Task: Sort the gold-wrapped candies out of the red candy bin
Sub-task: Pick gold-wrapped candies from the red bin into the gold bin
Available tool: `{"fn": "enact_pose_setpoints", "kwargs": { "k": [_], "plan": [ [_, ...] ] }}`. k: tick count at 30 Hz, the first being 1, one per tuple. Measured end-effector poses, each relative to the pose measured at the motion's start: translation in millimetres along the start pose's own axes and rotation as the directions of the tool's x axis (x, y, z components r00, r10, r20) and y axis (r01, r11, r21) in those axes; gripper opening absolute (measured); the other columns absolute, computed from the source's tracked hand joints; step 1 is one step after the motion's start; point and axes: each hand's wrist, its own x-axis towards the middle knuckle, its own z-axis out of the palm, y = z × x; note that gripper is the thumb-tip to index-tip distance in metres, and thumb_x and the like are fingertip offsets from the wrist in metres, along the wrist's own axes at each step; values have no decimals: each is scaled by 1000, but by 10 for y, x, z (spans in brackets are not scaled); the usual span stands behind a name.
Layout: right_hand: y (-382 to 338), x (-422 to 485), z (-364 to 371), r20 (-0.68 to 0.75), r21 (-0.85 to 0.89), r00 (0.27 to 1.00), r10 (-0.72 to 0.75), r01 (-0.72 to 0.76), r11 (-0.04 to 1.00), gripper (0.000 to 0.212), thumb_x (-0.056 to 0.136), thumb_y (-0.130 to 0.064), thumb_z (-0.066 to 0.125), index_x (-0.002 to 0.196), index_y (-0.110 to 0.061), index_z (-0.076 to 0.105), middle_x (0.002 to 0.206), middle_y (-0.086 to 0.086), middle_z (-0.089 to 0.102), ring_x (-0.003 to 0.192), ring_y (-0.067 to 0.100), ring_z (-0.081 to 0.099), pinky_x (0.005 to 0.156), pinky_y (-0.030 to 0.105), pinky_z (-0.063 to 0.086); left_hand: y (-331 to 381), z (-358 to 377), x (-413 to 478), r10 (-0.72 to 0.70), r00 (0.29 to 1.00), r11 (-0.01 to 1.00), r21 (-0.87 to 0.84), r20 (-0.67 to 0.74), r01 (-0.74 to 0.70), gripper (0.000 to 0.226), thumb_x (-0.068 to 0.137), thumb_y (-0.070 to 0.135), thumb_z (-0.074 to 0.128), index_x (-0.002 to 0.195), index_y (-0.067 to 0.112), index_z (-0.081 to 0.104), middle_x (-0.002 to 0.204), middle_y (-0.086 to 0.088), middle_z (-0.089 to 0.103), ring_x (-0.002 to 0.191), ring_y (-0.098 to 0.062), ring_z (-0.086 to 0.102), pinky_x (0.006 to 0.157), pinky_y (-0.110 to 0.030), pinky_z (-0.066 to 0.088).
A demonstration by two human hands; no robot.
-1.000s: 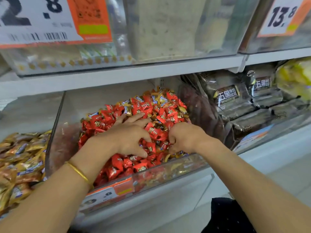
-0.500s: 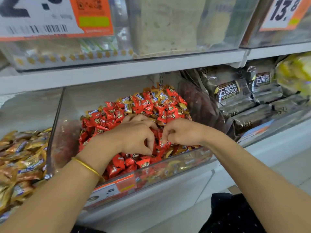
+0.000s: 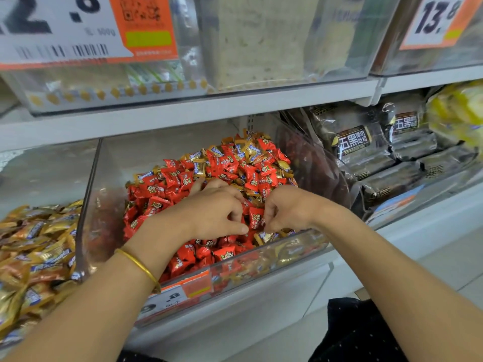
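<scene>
Now, left hand [image 3: 209,214] and right hand [image 3: 291,210] close together on the red candies [image 3: 167,188] in the clear bin [image 3: 109,178], fingers [image 3: 234,209] curled down, can't tell what they grip, gold candies [image 3: 249,148] mixed in at the back and front.

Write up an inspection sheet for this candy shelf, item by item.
Surface: white shelf carrying the bins.
Job's things: red bin piled with red candies; gold candies mixed in at the back and the front right corner; gold heap in the next compartment on the left.
Clutter: nothing seen.
Hands: left hand and right hand both in the red candies, fingers curled; whether either holds a candy cannot be told.
Cables: nothing seen.
Surroundings: dark packs to the right; price tag overhead.
</scene>
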Motion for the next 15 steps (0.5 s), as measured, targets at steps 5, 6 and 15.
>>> {"fn": "enact_pose_setpoints", "kwargs": {
  "k": [5, 6, 15],
  "plan": [
    [146, -105, -110, -248, 323, 969, 12, 71, 944, 11, 85, -1, 58, 88, -7, 67, 72, -9, 56, 59, -5, 52, 56, 8, 37, 93, 48, 75, 140, 987, 989, 62, -84, -135, 14, 82, 34, 66, 96, 36, 69, 104, 18, 42, 112, -6, 26, 115, -42, -6],
    [147, -114, -117, -263, 353, 965, 12, 85, 932, 17, 88, -2, 53, 90, -7, 69, 72, -11, 56, 57, -9, 52, 54, 6, 36, 105, 54, 90, 146, 987, 987, 72, -64, -141, 19, 84, 33, 64, 102, 38, 67, 103, 17, 42, 111, -7, 27, 115, -42, -5],
    [79, -103, -39, 141, 117, 989, -45, 28, 993, 17, 83, -23, 70, 97, -13, 75, 99, -1, 72, 92, 13, 62, 86, 26, 49, 66, 105, 149, 58, 998, 965, 254, 9, -59, 43, 87, 42, 55, 130, 45, 47, 101, 11, 30, 115, -16, 29, 112, -41, 6]
  ]
}}
